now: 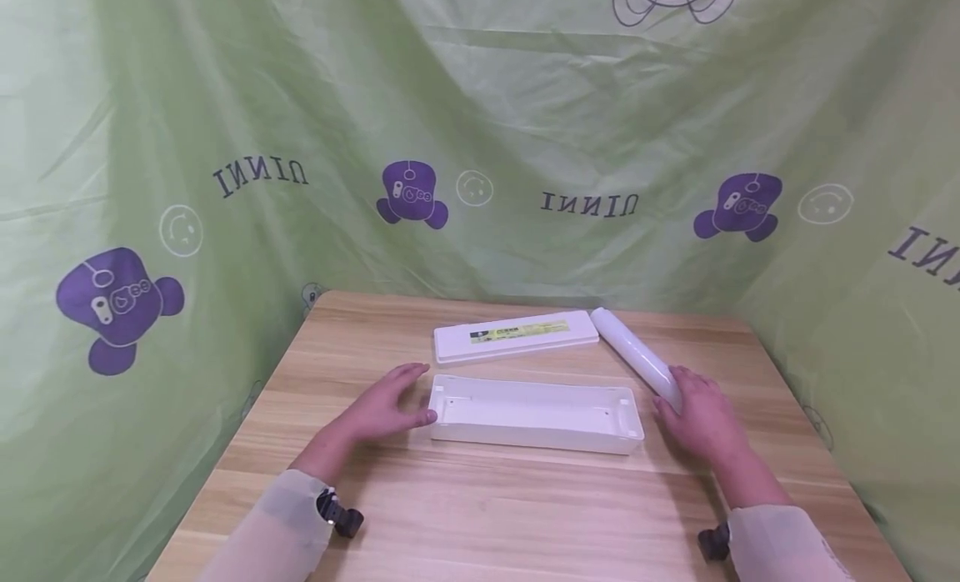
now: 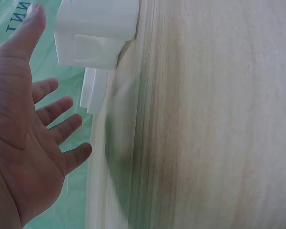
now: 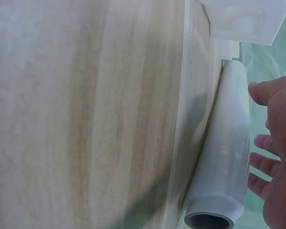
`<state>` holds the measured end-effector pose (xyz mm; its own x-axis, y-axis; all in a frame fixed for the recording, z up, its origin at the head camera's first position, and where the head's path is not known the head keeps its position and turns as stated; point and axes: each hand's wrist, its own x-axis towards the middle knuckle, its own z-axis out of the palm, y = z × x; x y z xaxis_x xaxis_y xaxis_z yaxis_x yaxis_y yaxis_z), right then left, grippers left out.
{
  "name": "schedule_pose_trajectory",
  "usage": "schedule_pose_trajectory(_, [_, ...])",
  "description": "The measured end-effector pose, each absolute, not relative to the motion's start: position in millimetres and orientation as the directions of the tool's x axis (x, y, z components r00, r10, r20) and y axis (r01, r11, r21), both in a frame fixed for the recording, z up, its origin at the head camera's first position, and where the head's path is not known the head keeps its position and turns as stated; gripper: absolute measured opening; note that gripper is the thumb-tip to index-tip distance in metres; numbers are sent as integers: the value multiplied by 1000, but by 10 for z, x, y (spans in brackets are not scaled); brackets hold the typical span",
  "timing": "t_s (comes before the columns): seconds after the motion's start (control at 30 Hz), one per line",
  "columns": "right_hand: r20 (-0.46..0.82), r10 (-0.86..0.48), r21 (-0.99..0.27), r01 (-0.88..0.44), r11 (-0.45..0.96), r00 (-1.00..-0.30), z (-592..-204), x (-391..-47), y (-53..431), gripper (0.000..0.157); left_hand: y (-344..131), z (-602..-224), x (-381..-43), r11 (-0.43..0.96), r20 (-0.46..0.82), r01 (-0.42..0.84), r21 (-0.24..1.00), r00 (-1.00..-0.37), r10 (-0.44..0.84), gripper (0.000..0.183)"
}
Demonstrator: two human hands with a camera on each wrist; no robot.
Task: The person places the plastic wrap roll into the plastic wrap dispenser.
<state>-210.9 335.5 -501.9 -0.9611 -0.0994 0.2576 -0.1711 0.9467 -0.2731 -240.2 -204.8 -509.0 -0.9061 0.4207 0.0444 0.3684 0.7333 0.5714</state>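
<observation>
While hands (image 1: 380,404) (image 1: 705,418) flank the box (image 1: 525,408), the roll (image 1: 636,353) lies near the right.

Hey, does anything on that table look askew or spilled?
Slightly askew, yes: the lid lies off the box, angled behind it, and the roll slants on the right, out of line with both. I see no spill.

The light-brown wood-grain surface (image 1: 510,515), its streaks running from side to side, directly carries three things, all toward its far half. A long, narrow white plastic box (image 1: 536,438) stands open side up, and behind it lies a flat white lid (image 1: 517,350) with a yellow-green label (image 1: 517,330) facing up, set slightly askew. To their right a whitish plastic-film roll (image 1: 633,353) lies slantwise, its far end just beside the lid.
</observation>
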Motion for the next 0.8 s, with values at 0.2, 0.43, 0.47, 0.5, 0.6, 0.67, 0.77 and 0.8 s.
schedule_pose_trajectory(0.2, [237,-89,-274,-155,949,-967,-5030,-2138,3384,71,-2031,-5095,-2385,727,32,371,578,-901,434,112])
schedule_pose_trajectory(0.43, [212,-83,-278,-141,950,-974,-5051,-2198,3403,74,-2011,-5109,-2380,721,26,376,582,-895,446,119])
schedule_pose_trajectory(0.47, [202,-81,-279,-136,950,-976,-5058,-2210,3407,75,-2008,-5107,-2381,718,29,383,581,-892,452,119])
schedule_pose_trajectory(0.5, [192,-79,-282,-132,950,-978,-5062,-2220,3409,76,-2005,-5104,-2381,716,31,389,580,-889,457,119])
schedule_pose_trajectory(0.6, [163,-69,-293,-115,949,-984,-5076,-2248,3422,79,-1992,-5094,-2384,708,37,403,580,-881,471,117])
schedule_pose_trajectory(0.67, [155,-68,-299,-112,948,-986,-5084,-2267,3431,80,-1983,-5092,-2386,712,36,405,573,-881,472,117])
schedule_pose_trajectory(0.77, [151,-67,-309,-111,945,-986,-5094,-2294,3445,81,-1971,-5100,-2393,720,32,404,564,-882,470,116])
schedule_pose_trajectory(0.8, [150,-68,-313,-113,943,-986,-5100,-2305,3450,81,-1969,-5106,-2396,724,30,402,560,-883,468,116])
